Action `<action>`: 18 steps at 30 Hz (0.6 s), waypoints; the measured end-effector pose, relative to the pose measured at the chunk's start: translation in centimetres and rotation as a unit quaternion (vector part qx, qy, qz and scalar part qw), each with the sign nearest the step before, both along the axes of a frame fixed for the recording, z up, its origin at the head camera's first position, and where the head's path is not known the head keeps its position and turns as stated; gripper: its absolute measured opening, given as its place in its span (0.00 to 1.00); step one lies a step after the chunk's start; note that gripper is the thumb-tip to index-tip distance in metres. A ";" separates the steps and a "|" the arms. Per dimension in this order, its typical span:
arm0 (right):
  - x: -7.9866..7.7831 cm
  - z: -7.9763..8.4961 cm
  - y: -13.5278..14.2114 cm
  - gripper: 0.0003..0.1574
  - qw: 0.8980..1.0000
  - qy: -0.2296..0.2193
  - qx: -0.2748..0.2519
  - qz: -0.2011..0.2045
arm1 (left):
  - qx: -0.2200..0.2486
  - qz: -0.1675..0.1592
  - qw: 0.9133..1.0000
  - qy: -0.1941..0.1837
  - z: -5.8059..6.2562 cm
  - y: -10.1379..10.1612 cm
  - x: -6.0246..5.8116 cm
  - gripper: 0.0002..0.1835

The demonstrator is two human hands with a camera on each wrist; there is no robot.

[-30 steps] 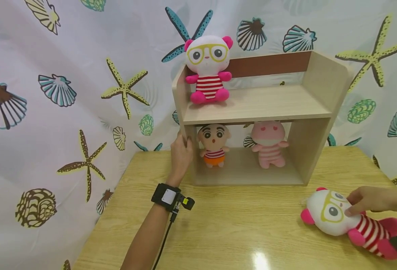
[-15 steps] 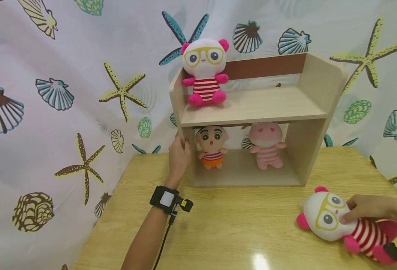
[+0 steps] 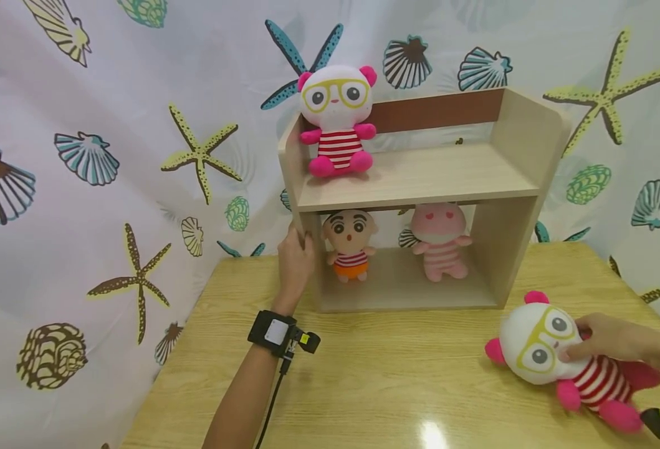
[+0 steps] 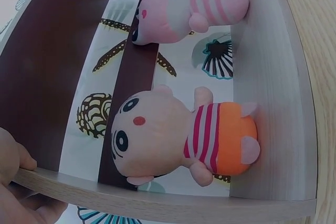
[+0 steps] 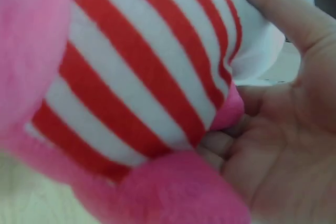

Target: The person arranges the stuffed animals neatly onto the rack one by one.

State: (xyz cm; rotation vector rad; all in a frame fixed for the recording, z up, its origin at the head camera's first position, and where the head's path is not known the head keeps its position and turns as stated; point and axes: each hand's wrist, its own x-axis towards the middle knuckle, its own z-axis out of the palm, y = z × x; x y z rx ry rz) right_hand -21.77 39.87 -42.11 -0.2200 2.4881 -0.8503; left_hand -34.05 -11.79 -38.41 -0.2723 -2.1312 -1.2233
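Observation:
At the lower right of the head view, my right hand [image 3: 616, 340] holds a plush panda [image 3: 599, 380] around its neck. The panda is tilted, head toward the shelf, with yellow glasses and a red-and-white striped body; stripes and a pink limb [image 5: 184, 192] fill much of the right wrist view. My left hand [image 3: 296, 262] grips the left side panel of a pale wooden shelf [image 3: 419, 198], thumb and fingers on either side of the board [image 4: 157, 205]. A second, matching panda [image 3: 338, 125] sits at the left of the upper level.
On the lower level, a boy doll [image 3: 351, 243] in orange shorts sits at left and a pink striped plush [image 3: 440, 243] at right. The shelf stands on a wooden table [image 3: 374, 374] before a seashell-print curtain [image 3: 111, 93]. A cable runs from my left wrist camera [image 3: 307, 342].
My right hand has shifted the panda slightly left and toward the shelf, its head now higher in the head view. The left hand keeps its grip on the panel. The head view has shifted slightly.

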 end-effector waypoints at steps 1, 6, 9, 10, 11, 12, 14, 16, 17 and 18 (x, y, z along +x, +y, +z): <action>0.0 0.3 -0.1 0.36 1.000 0.008 0.002 -0.008 | -0.001 -0.001 1.000 -0.001 -0.1 0.0 -0.1 0.20; 0.3 1.9 -1.1 0.39 0.998 0.048 -0.020 -0.033 | 0.000 -0.003 1.000 -0.001 -0.3 0.1 -0.1 0.20; 0.7 2.9 -2.3 0.39 0.995 0.071 -0.046 -0.046 | -0.002 -0.002 1.000 0.001 -0.4 0.1 -0.1 0.20; 0.8 3.3 -2.7 0.38 0.994 0.081 -0.053 -0.051 | -0.003 -0.002 1.000 0.001 -0.4 0.1 -0.1 0.20; 0.9 3.7 -3.1 0.39 0.992 0.095 -0.057 -0.059 | -0.003 -0.003 1.000 0.000 -0.4 0.1 -0.1 0.20; 1.0 4.1 -3.6 0.39 0.990 0.114 -0.059 -0.064 | -0.003 -0.004 1.000 -0.001 -0.3 0.1 -0.1 0.20; 1.2 5.0 -4.4 0.38 0.983 0.156 -0.063 -0.076 | -0.001 -0.006 1.000 -0.003 -0.3 0.0 -0.1 0.20; 1.5 5.9 -5.2 0.39 0.976 0.184 -0.070 -0.090 | 0.000 -0.007 1.000 -0.007 -0.2 0.0 -0.1 0.20; 1.6 6.3 -5.5 0.39 0.973 0.195 -0.076 -0.098 | 0.001 -0.008 1.000 -0.009 -0.2 -0.1 -0.1 0.20; 1.7 6.7 -5.8 0.39 0.970 0.205 -0.083 -0.104 | 0.001 -0.008 1.000 -0.010 -0.1 -0.1 -0.1 0.20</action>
